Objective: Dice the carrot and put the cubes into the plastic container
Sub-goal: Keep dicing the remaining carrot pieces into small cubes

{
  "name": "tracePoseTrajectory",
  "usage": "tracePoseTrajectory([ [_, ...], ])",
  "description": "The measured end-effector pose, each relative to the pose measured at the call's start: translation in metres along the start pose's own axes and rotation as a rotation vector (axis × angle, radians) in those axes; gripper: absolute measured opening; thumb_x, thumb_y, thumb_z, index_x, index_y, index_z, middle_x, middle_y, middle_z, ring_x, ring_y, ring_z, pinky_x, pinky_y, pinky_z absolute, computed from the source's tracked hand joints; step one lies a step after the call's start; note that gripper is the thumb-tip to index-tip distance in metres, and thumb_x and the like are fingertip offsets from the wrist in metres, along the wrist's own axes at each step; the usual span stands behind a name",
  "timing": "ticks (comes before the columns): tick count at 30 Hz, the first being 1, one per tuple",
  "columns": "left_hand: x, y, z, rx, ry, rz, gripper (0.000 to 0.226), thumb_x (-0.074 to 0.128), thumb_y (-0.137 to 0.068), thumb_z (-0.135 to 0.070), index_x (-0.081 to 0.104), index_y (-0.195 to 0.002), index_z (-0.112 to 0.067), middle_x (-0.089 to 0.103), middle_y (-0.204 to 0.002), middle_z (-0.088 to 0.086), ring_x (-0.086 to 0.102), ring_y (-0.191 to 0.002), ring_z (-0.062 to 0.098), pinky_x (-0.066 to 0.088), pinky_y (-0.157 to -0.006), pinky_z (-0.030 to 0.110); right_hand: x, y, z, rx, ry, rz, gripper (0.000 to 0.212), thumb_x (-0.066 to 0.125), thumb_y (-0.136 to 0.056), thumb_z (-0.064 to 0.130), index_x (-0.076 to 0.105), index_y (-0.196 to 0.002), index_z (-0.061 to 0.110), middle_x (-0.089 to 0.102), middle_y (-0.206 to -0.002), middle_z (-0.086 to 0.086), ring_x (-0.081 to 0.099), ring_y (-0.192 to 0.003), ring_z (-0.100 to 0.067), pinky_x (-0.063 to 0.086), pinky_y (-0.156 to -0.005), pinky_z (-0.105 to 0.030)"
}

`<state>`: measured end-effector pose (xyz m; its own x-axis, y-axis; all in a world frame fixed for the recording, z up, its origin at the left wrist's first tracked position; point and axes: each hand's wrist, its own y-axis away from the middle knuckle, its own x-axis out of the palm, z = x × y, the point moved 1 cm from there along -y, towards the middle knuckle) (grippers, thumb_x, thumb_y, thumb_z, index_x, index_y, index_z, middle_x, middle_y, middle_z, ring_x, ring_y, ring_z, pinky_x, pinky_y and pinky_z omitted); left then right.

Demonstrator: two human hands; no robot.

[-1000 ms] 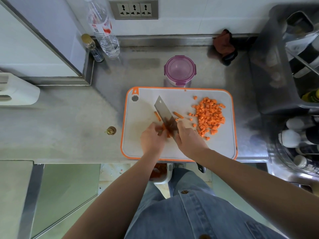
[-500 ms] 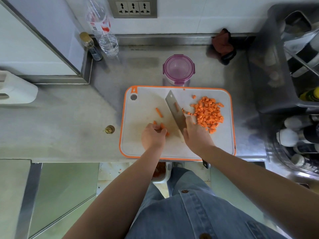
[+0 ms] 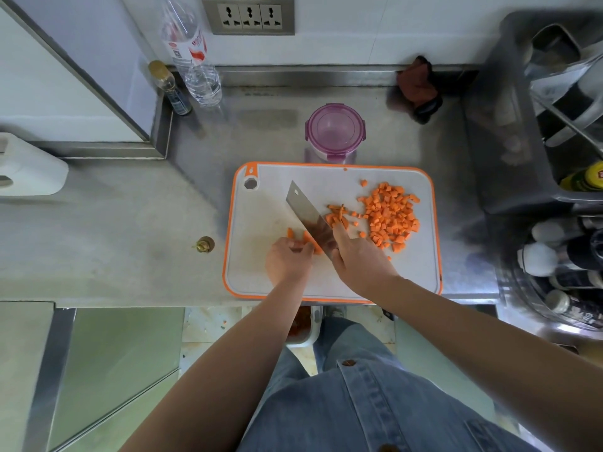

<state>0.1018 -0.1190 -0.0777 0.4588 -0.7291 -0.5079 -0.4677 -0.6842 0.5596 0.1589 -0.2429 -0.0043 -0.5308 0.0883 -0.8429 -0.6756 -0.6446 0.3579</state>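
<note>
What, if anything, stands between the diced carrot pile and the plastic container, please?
Only the container's own purple lid, which looks closed on the plastic container. Nothing else lies between it and the carrot cubes.

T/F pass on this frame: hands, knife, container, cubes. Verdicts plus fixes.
1. The right hand grips the knife. True.
2. The plastic container stands open. False: its purple lid is on.
3. The diced cubes lie piled on the cutting board, right of the blade. True.
4. The left hand hangs off the board, holding nothing. False: it holds carrot strips on the board beside the blade.
</note>
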Motion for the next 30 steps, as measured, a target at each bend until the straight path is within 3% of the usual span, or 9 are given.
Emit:
tracePoseTrajectory([
  [6, 0.001, 0.000, -0.001, -0.006, -0.005, -0.005, 0.014, 0.075, -0.081, -0.033, 0.062, -0.079, -0.028, 0.072, -0.081, -0.002, 0.071, -0.073, 0.021, 0.061, -0.071, 0.040, 0.003, 0.002, 0.000, 0.019, 0.015, 0.034, 0.027, 0.035, -0.100, 0.019, 0.033, -0.126, 0.013, 0.046, -0.060, -0.002, 0.045, -0.052, -0.018, 0.026, -0.045, -0.027],
  [11, 0.003, -0.004, -0.003, 0.004, -0.054, -0.012, 0.023, 0.076, -0.077, -0.042, 0.057, -0.078, -0.030, 0.071, -0.082, -0.003, 0.070, -0.073, 0.021, 0.060, -0.071, 0.040, -0.002, 0.003, -0.007, 0.066, -0.053, -0.005, 0.029, 0.035, -0.098, 0.015, 0.034, -0.127, 0.012, 0.050, -0.065, -0.003, 0.053, -0.056, -0.022, 0.039, -0.047, -0.033],
  [15, 0.002, -0.006, -0.012, 0.039, -0.191, -0.019, 0.025, 0.071, -0.081, -0.044, 0.060, -0.086, -0.023, 0.070, -0.083, -0.005, 0.068, -0.076, 0.019, 0.057, -0.074, 0.036, -0.005, 0.007, -0.012, 0.089, -0.032, 0.009, 0.022, 0.035, -0.098, 0.015, 0.037, -0.120, 0.011, 0.043, -0.062, 0.002, 0.043, -0.051, -0.012, 0.024, -0.045, -0.026],
  [17, 0.001, -0.004, -0.015, 0.054, -0.233, -0.032, 0.025, 0.069, -0.083, -0.043, 0.062, -0.091, -0.020, 0.067, -0.085, -0.007, 0.064, -0.079, 0.017, 0.054, -0.072, 0.032, -0.005, 0.007, -0.011, 0.099, -0.052, 0.004, 0.025, 0.035, -0.098, 0.015, 0.035, -0.123, 0.011, 0.041, -0.062, 0.004, 0.042, -0.051, -0.010, 0.024, -0.045, -0.025],
  [22, 0.003, -0.002, -0.010, 0.068, -0.248, -0.038, 0.027, 0.067, -0.084, -0.049, 0.061, -0.089, -0.023, 0.071, -0.082, -0.004, 0.068, -0.077, 0.017, 0.056, -0.071, 0.034, -0.002, 0.007, -0.002, 0.086, -0.091, 0.010, 0.036, 0.035, -0.099, 0.016, 0.030, -0.134, 0.014, 0.050, -0.064, -0.002, 0.051, -0.056, -0.018, 0.031, -0.045, -0.027],
  [30, 0.008, -0.005, -0.005, 0.005, -0.233, -0.006, 0.030, 0.069, -0.079, -0.054, 0.071, -0.086, -0.025, 0.071, -0.077, -0.007, 0.069, -0.071, 0.016, 0.060, -0.067, 0.037, 0.003, 0.009, 0.006, 0.146, -0.158, 0.009, 0.031, 0.036, -0.099, 0.014, 0.031, -0.129, 0.010, 0.053, -0.069, -0.006, 0.055, -0.063, -0.023, 0.035, -0.048, -0.028],
])
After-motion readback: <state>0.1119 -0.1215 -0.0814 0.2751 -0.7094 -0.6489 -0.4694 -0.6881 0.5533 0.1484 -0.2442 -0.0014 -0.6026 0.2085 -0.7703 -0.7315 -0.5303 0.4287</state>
